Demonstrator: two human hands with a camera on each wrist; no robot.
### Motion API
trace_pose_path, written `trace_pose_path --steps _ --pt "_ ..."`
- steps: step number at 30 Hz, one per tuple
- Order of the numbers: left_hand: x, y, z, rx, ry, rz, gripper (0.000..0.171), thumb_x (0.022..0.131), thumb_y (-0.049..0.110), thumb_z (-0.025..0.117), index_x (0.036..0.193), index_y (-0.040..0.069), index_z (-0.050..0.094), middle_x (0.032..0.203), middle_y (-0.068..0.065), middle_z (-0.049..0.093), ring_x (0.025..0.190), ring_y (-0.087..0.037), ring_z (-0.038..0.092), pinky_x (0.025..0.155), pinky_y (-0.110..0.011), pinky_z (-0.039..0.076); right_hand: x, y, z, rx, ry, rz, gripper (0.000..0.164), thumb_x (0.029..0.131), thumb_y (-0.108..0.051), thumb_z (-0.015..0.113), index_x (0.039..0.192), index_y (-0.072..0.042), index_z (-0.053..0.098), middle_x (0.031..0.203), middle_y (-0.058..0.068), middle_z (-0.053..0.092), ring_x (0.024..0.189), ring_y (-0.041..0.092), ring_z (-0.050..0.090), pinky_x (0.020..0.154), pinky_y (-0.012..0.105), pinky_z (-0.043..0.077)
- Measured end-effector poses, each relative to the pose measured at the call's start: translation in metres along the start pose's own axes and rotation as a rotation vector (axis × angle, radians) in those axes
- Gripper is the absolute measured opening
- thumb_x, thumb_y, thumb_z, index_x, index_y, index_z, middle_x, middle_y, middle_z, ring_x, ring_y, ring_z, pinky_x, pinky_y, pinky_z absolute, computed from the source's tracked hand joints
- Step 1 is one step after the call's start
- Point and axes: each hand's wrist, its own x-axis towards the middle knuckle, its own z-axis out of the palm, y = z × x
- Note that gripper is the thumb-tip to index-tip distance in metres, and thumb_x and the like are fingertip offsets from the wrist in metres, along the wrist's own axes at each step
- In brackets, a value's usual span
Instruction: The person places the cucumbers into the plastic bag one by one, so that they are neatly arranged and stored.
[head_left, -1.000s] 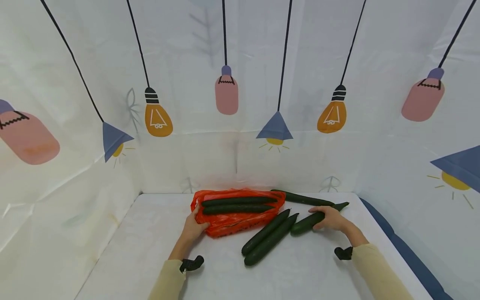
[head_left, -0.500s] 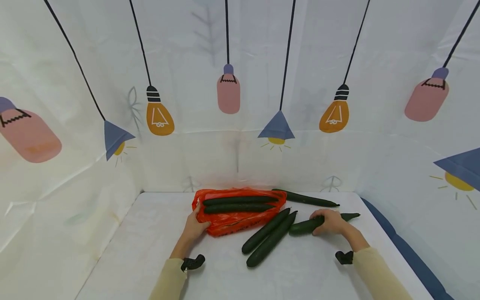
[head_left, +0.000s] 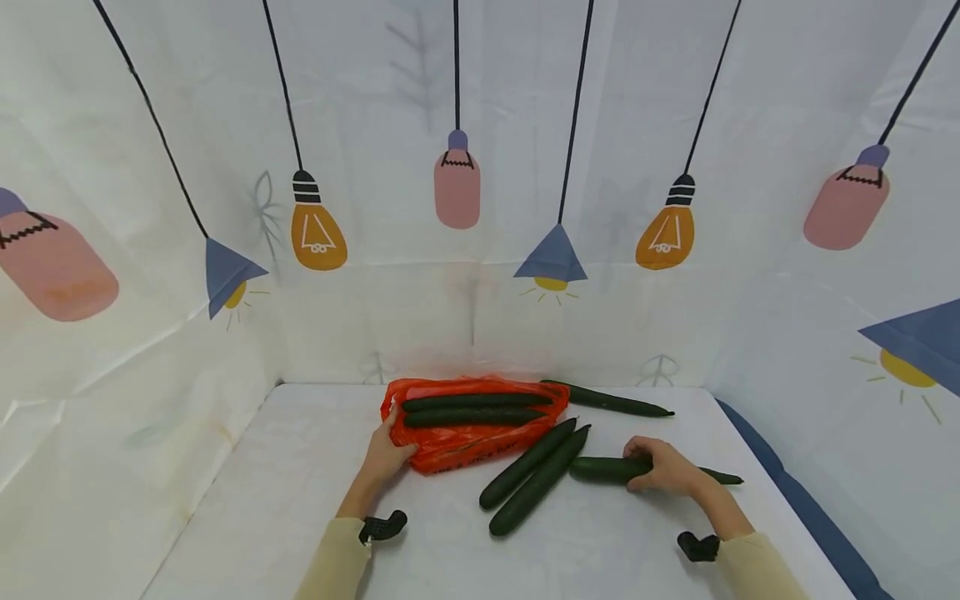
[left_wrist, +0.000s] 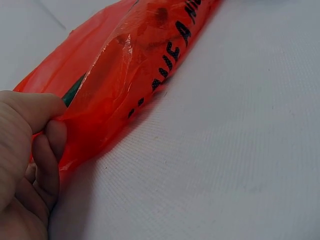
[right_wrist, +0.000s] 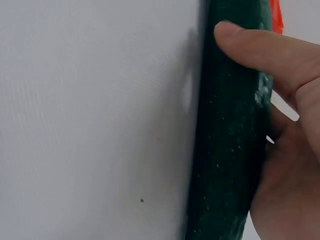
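Note:
A red plastic bag [head_left: 457, 454] with black lettering lies at the back of the table, two cucumbers [head_left: 472, 416] showing in its opening. My left hand [head_left: 384, 457] pinches the bag's left edge between thumb and fingers, as the left wrist view shows close up. On the right, my right hand [head_left: 663, 468] grips another cucumber [head_left: 603, 470] around its middle, thumb on one side. In the right wrist view that dark green cucumber [right_wrist: 227, 140] runs lengthwise beneath the thumb, close over the white surface.
Two cucumbers [head_left: 536, 483] lie side by side, slanted, in front of the bag's right end. One more cucumber [head_left: 615, 402] lies behind, its left end at the bag. The white table [head_left: 247, 500] meets a wall sheet [head_left: 390, 317] printed with lamps.
The cucumber in my right hand has turned from slanting up to the right to lying nearly level, and has come nearer me. My left hand stays on the bag.

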Motion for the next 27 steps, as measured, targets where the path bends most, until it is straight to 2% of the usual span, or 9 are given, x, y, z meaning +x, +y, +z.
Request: trace_pose_path --steps 4,9,16,20,27 --pt "0.0 0.0 0.0 -0.008 0.004 -0.021 0.089 0.079 -0.001 0.069 0.152 -0.006 0.018 0.156 -0.021 0.022 0.142 -0.037 0.02 0.112 -0.051 0.022 -0.007 0.005 0.0 -0.008 -0.009 -0.019 0.038 0.077 -0.019 0.081 0.109 -0.016 0.062 0.104 -0.004 0.062 0.094 0.015 0.055 0.083 0.032 0.048" --pt "0.002 0.003 -0.001 -0.031 0.056 -0.043 0.088 0.08 0.0 0.068 0.152 -0.005 0.018 0.156 -0.022 0.022 0.142 -0.038 0.021 0.112 -0.053 0.021 -0.009 0.009 0.0 0.008 0.003 -0.067 0.04 0.079 -0.017 0.078 0.117 -0.018 0.064 0.111 0.0 0.063 0.098 0.018 0.056 0.084 0.034 0.048" --pt "0.003 0.003 0.005 0.061 0.051 -0.056 0.085 0.086 0.012 0.068 0.152 -0.004 0.017 0.154 -0.025 0.026 0.14 -0.04 0.024 0.112 -0.054 0.02 -0.021 0.007 -0.005 -0.017 0.047 -0.075 0.046 0.081 -0.016 0.077 0.125 -0.012 0.065 0.121 0.005 0.064 0.11 0.024 0.056 0.091 0.037 0.047" --pt "0.003 0.001 0.009 0.091 0.075 -0.064 0.085 0.085 0.011 0.069 0.153 -0.003 0.02 0.152 -0.026 0.029 0.138 -0.042 0.027 0.111 -0.055 0.022 -0.027 -0.002 -0.014 -0.048 0.093 -0.098 0.045 0.08 -0.013 0.078 0.123 -0.01 0.064 0.118 0.003 0.064 0.106 0.021 0.058 0.089 0.035 0.048" --pt "0.001 0.003 0.007 0.068 0.063 -0.013 0.09 0.079 -0.003 0.066 0.155 0.005 0.019 0.154 -0.021 0.028 0.139 -0.038 0.027 0.111 -0.052 0.025 -0.024 -0.033 -0.025 -0.046 0.179 -0.149 0.043 0.076 -0.002 0.079 0.114 -0.016 0.064 0.107 -0.003 0.064 0.092 0.015 0.057 0.08 0.032 0.051"
